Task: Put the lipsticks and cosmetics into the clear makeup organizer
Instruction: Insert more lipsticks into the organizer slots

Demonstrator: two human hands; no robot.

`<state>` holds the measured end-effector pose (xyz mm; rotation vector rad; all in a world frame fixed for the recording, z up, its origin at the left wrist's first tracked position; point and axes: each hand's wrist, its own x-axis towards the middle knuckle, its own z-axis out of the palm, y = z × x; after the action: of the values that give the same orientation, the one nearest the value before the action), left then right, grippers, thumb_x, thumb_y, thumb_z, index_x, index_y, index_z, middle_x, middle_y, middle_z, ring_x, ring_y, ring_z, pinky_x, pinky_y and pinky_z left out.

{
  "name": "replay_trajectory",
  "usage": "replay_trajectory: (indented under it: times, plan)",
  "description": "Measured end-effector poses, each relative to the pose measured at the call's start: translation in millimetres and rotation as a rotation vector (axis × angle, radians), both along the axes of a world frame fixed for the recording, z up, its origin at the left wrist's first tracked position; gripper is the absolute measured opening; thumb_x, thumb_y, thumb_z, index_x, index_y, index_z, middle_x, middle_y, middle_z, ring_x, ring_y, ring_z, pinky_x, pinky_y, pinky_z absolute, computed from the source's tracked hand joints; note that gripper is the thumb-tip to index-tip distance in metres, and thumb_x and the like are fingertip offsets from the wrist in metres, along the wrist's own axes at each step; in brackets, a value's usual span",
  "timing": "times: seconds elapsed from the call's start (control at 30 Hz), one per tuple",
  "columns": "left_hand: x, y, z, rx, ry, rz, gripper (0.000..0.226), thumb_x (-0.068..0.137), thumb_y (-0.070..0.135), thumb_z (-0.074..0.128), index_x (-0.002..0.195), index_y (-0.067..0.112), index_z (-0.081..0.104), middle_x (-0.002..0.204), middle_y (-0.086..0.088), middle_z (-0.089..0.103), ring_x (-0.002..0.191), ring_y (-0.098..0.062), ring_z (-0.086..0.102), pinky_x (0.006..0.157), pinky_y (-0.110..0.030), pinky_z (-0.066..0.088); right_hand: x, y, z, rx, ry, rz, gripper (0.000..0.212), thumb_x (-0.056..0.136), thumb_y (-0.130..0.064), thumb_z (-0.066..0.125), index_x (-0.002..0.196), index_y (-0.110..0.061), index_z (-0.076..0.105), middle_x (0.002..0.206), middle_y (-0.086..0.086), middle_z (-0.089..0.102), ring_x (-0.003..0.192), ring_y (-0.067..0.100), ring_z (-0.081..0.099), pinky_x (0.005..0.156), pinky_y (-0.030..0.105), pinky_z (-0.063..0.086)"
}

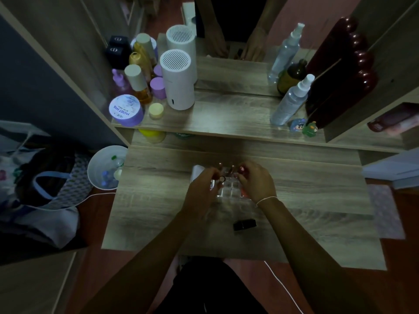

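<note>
Both hands over clear organizer point(229, 191) mid-desk | left hand point(204, 179) pinching small dark tube point(221, 179) above its cells | right hand point(254, 180) curled on red-capped lipstick point(241, 169) | black lipstick point(244, 224) lies just nearside | risk: dim light, crowded fingers, a miss topples standing sticks.

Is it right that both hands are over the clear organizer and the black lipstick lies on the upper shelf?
Not quite. In the head view the black lipstick lies on the desk, near the organizer. Both the left hand and right hand are over it.
</note>
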<state>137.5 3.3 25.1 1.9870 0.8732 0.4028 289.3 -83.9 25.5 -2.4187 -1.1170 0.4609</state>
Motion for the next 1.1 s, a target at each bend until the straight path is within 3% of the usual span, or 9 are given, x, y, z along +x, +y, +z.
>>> replay_trajectory:
  times: [0.07,0.23,0.37,0.43,0.67,0.83,0.9,1.0,1.1]
  plan:
    - [1,0,-1,-0.016,0.015,0.014,0.007,0.088,0.016,0.067,0.091,0.014,0.06,0.084,0.025,0.042,0.073,0.004,0.052,0.064,-0.011,0.042,0,0,-1,-0.003,-0.001,0.004,0.018,0.083,-0.023,0.067,0.1,-0.018,0.062,0.099,0.006,0.067,0.089,0.023,0.062,0.077,0.041,0.055]
    - [6,1,-5,-0.022,0.016,0.069,0.012,0.084,0.011,0.069,0.091,0.015,0.06,0.099,0.004,0.048,0.079,-0.004,0.054,0.068,-0.019,0.052,-1,1,-1,0.014,-0.004,-0.001,0.018,0.084,-0.024,0.068,0.099,-0.017,0.062,0.097,0.007,0.068,0.088,0.024,0.063,0.076,0.043,0.056]
    - [5,1,-6,-0.003,0.002,0.05,0.016,0.083,0.011,0.07,0.094,0.015,0.06,0.085,0.025,0.042,0.074,-0.001,0.053,0.069,-0.022,0.053,-3,-1,0,0.021,0.002,0.008,0.022,0.082,-0.021,0.069,0.102,-0.017,0.062,0.099,0.008,0.069,0.09,0.025,0.064,0.078,0.042,0.055]
    - [4,0,-8,0.023,-0.001,0.033,0.019,0.081,0.009,0.072,0.096,0.013,0.06,0.085,0.026,0.04,0.075,-0.001,0.051,0.069,-0.017,0.049,-3,-2,0,0.048,0.009,0.0,0.024,0.08,-0.019,0.07,0.102,-0.015,0.063,0.099,0.009,0.07,0.089,0.026,0.065,0.077,0.041,0.055]
    - [-4,3,-9,0.045,-0.027,-0.012,0.03,0.082,0.01,0.07,0.108,0.011,0.056,0.112,-0.006,0.053,0.089,-0.011,0.059,0.075,-0.017,0.05,-10,-10,10,0.134,0.015,-0.079,0.042,0.081,-0.026,0.073,0.117,-0.02,0.054,0.102,0.008,0.071,0.089,0.022,0.066,0.078,0.03,0.05]
    - [-27,-4,-7,0.279,-0.054,0.063,0.03,0.079,0.002,0.067,0.107,0.005,0.055,0.104,-0.018,0.062,0.093,-0.018,0.056,0.076,-0.028,0.048,-24,-37,31,0.323,-0.002,-0.229,0.019,0.089,-0.043,0.056,0.104,-0.033,0.05,0.08,-0.011,0.062,0.066,0.003,0.058,0.062,0.023,0.05]
    - [-43,-11,-15,0.378,-0.032,-0.007,0.028,0.081,0.01,0.063,0.107,0.003,0.059,0.104,-0.019,0.064,0.094,-0.025,0.059,0.08,-0.034,0.05,-37,-56,27,0.33,0.027,-0.213,0.014,0.091,-0.042,0.049,0.098,-0.03,0.053,0.084,-0.008,0.062,0.071,0.004,0.058,0.064,0.024,0.051]
    - [-61,-24,-34,0.449,0.033,-0.236,0.035,0.083,0.01,0.059,0.117,0.001,0.058,0.115,-0.021,0.061,0.105,-0.033,0.058,0.09,-0.045,0.05,-59,-86,8,0.2,0.016,-0.105,0.027,0.092,-0.032,0.043,0.094,-0.014,0.063,0.087,0.007,0.066,0.077,0.022,0.06,0.069,0.037,0.053]
    - [-67,-29,-53,0.502,0.065,-0.472,0.047,0.089,0.016,0.052,0.132,-0.003,0.048,0.135,-0.025,0.051,0.129,-0.036,0.044,0.11,-0.05,0.032,-69,-109,-16,-0.007,0.026,-0.034,0.025,0.09,-0.018,0.059,0.114,-0.013,0.065,0.115,0.011,0.065,0.105,0.03,0.058,0.091,0.039,0.048]
